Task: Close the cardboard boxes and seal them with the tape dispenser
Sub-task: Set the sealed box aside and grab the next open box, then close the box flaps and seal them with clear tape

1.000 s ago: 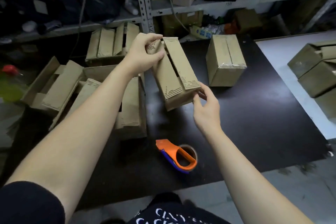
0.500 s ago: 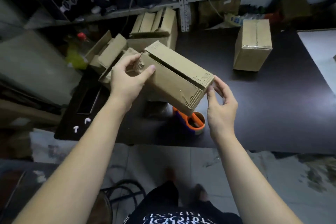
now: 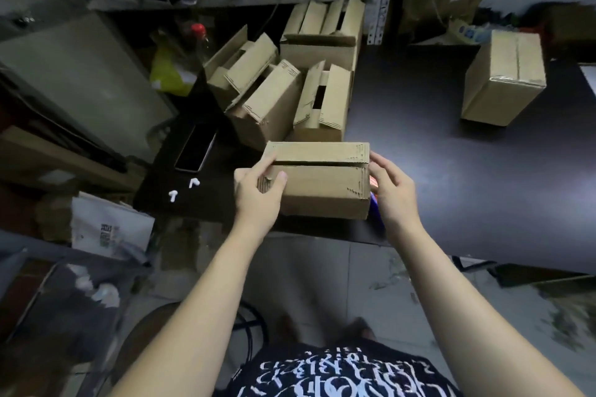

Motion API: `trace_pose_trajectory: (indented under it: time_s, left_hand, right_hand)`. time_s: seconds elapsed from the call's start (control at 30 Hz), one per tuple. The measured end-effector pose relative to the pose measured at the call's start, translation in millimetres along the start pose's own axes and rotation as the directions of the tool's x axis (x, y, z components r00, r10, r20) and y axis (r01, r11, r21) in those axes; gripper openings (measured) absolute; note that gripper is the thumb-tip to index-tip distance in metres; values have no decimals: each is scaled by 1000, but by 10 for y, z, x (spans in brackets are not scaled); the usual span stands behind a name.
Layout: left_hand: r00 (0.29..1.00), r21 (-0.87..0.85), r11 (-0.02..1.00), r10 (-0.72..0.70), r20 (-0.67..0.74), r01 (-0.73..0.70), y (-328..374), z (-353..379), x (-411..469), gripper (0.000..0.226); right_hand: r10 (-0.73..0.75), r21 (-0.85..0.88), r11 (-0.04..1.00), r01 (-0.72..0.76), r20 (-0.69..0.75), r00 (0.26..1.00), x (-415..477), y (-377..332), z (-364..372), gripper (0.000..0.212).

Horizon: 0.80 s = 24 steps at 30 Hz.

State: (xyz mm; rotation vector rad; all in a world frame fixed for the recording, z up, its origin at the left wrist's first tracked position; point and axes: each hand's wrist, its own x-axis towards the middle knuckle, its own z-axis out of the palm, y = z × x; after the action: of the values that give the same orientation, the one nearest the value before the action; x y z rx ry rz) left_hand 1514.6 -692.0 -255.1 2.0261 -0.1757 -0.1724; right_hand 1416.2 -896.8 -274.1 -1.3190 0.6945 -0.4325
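I hold a small cardboard box (image 3: 322,182) level at the near edge of the black table (image 3: 435,151), its two top flaps folded down with a narrow gap between them. My left hand (image 3: 258,196) grips its left end, thumb on the near flap. My right hand (image 3: 392,190) rests against its right end with fingers spread. The tape dispenser (image 3: 374,188) is almost hidden behind the box; only a sliver of orange and blue shows by my right hand.
Several open boxes (image 3: 290,87) crowd the table's back left. A closed box (image 3: 503,77) stands at the back right. A phone (image 3: 195,148) and two white earbuds (image 3: 183,188) lie at the left edge. Shelving runs behind.
I turned the box from tilted to level and brought it to the near table edge, covering the tape dispenser. The view swung left and down.
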Motion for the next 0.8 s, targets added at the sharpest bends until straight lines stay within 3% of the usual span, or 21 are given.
trace_pose_trajectory:
  time_s: [0.27,0.43,0.53,0.6,0.67,0.73,0.8]
  left_hand:
    - [999,48,998,49,4,-49,-340,-161,178,38]
    - [1000,97,995,9,20,-10,-474,-70,227,37]
    - [999,102,993,49,19,-51,-478,-11,296,39]
    - [998,113,992,50,38,-54,-462,-2,358,40]
    - [998,128,990,49,46,-54,-446,-6,384,42]
    - [998,129,990,50,46,-55,-448,-4,377,43]
    - [998,134,990,44,47,-50,-443,0,361,43]
  right_hand:
    - [-70,-239,966,99,128,989,24,146,115,47]
    - [-30,-350,933,85,160,987,0,365,188,39]
    - [1,-426,904,30,72,997,18,361,140,27]
    - [-58,-564,826,13,-62,996,45,352,64,30]
    - [-118,-731,682,-34,-156,981,99,404,-29,25]
    - [-91,-851,518,-92,-161,983,148,489,-60,24]
    - [-41,-897,416,-148,-181,983,156,568,-43,30]
